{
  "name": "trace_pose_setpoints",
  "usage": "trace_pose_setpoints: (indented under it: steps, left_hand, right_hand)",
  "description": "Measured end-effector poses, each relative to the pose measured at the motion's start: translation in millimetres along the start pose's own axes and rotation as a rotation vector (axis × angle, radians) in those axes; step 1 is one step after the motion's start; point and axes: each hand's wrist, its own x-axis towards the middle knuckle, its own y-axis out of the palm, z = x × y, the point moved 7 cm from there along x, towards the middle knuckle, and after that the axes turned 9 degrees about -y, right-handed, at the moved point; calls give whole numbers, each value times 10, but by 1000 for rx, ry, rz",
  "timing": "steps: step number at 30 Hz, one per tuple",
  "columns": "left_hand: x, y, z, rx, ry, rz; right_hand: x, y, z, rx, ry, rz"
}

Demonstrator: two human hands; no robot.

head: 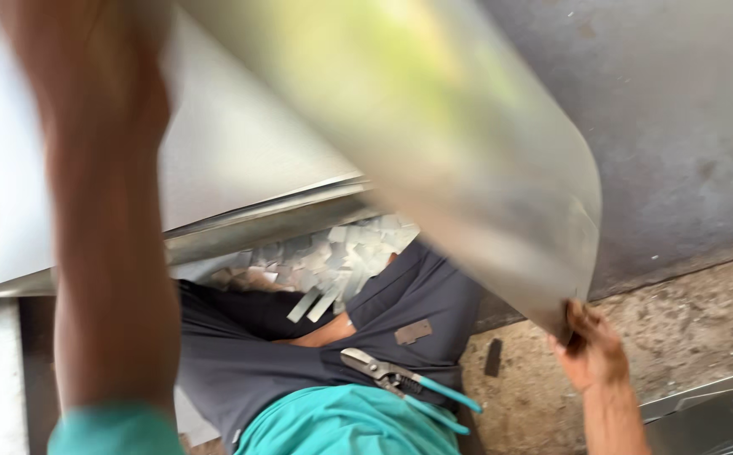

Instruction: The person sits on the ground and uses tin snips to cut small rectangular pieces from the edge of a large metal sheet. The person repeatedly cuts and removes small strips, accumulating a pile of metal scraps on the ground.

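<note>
We are sitting low, and a big shiny metal sheet (434, 143) curves over our lap. Our right hand (590, 350) is at the sheet's lower corner, and its grip is clamped on that edge. Our left arm goes up along the left side of the sheet, but the left hand is out of view, so we cannot tell how its grip is.

Below the sheet, tin snips (404, 383) with blue handles lie on our dark shorts (248, 354). No hand touches them. Past our lap, under the sheet, sits a heap of small metal scraps (324, 265). One more small piece (413, 332) rests on our shorts, just above the snips.

So we think a lot of cutting is done. Right now we are turning or bending the sheet, and the snips wait.
</note>
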Motion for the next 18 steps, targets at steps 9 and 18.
trace_pose_setpoints:
  steps: [9, 18]
  left_hand:
    - [-1820, -2530, 833, 11, -388, -735]
    - [-1696, -3056, 756, 127, -365, -720]
  right_hand:
    - [597, 628, -208, -758, 240, -226]
    - [1359, 1672, 189, -863, -7, 154]
